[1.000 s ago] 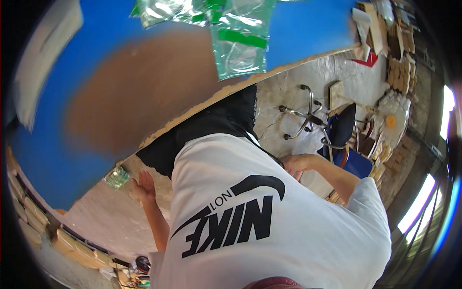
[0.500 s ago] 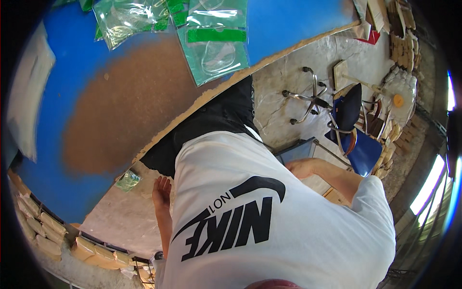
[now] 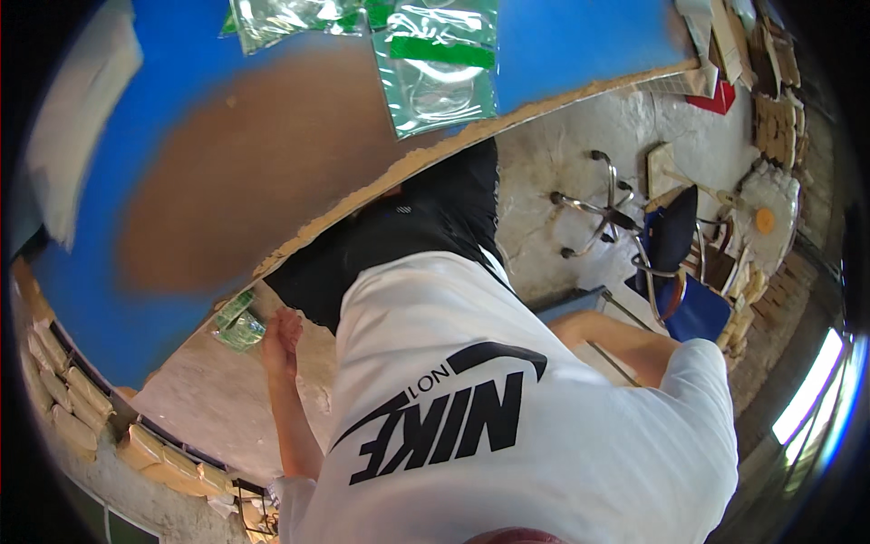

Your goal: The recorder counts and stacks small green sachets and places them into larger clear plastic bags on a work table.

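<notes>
Green packet [image 3: 238, 334], left hand [image 3: 284, 334] nearby — loosely curled

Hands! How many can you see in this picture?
2. The left hand is at the person's left, near a shiny green packet by the table's edge. The right hand is at the person's right, partly hidden by the white shirt.

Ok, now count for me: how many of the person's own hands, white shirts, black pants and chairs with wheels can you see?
Hands: 2, left hand and right hand (partly hidden)
White shirt: 1
Black pants: 1 pair
Chair with wheels: 1
Total: 5
</notes>
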